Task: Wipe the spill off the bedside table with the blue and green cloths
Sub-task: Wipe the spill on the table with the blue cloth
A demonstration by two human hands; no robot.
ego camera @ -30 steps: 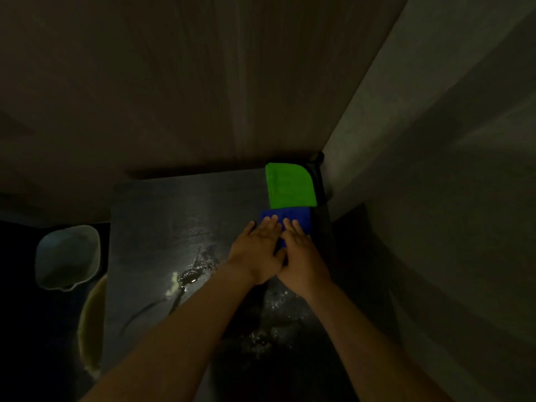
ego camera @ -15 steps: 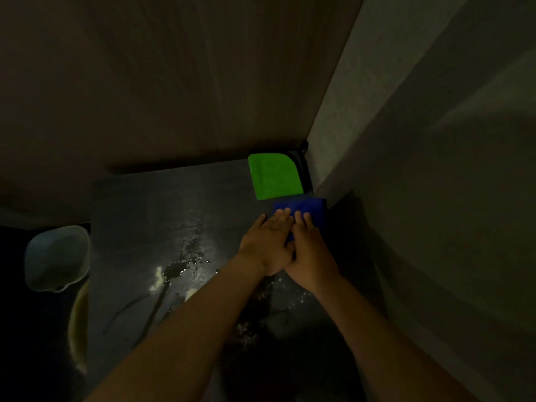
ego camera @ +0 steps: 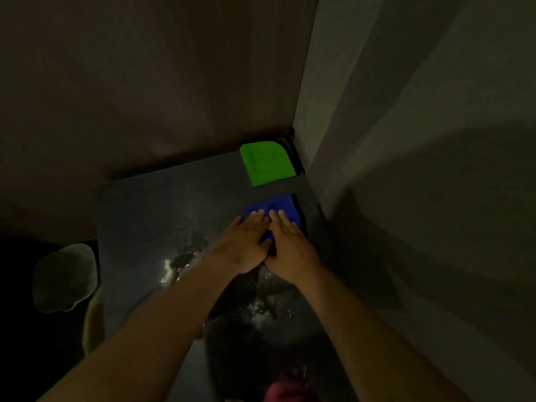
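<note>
The blue cloth [ego camera: 278, 208] is pressed flat onto the dark bedside table [ego camera: 150, 210] by the left hand [ego camera: 246, 242] and right hand [ego camera: 290, 248], fingers out straight, nothing gripped. The green cloth [ego camera: 268, 163] is laid in the far right corner. Wet spill [ego camera: 179, 261] is seen left of the hands.

Dim scene. Pale rounded container [ego camera: 64, 278] is sitting low at left in the dark, beside a yellowish object [ego camera: 94, 320]. Wood-grain panel [ego camera: 150, 82] is meeting grey wall [ego camera: 406, 140] at the corner. Dark red item [ego camera: 285, 390] is showing at bottom edge, unclear.
</note>
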